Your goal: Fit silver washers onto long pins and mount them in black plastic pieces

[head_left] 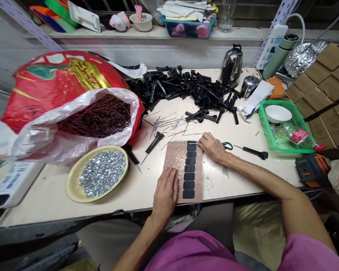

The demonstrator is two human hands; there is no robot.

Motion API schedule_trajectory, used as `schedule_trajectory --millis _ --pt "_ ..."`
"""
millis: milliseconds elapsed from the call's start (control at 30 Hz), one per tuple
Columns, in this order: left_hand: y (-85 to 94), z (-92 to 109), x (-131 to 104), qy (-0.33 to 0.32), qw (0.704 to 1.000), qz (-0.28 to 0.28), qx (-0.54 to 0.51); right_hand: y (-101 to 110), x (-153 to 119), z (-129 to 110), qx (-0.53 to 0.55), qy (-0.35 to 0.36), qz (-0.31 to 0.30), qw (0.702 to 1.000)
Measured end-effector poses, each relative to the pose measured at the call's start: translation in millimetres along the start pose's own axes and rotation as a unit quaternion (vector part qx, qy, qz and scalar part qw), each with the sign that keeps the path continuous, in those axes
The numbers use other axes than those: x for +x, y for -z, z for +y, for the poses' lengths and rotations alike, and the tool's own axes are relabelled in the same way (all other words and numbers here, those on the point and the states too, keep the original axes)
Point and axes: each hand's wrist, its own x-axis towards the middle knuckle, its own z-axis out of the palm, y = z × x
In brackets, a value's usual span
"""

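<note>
A brown cardboard sheet (175, 150) lies at the table's front edge, with a column of black rounded pads (189, 176) and many tiny pale pieces (179, 162) on it. My left hand (166, 192) rests flat on its lower left part, fingers stretched and holding nothing. At the sheet's upper right, my right hand (211, 147) is closed in a pinch on a thin metal rod (193, 143), which lies across the top pads. Loose thin rods (169, 123) are scattered behind the sheet. A black part with a rod (154, 143) lies to the left.
A yellow bowl of metal washers (103, 173) and a red sack of dark rods (73, 90) stand left. Black parts (186, 86) are piled behind. Right are a green basket (288, 147), scissors (227, 145), another black part (254, 152) and a steel kettle (231, 66).
</note>
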Motion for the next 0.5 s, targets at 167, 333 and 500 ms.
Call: schedule_trajectory --millis 167,333,500 --pt "0.6 1 1 0.000 1.000 -0.006 -0.001 -7 -43 -21 -0.013 0.163 -0.008 0.987" --pt "1.3 1 1 0.003 1.000 -0.005 0.001 -6 -37 -15 -0.016 0.114 0.021 0.993" --pt "1.4 1 2 -0.003 1.000 -0.003 0.005 -4 -48 -28 -0.016 0.203 0.017 0.979"
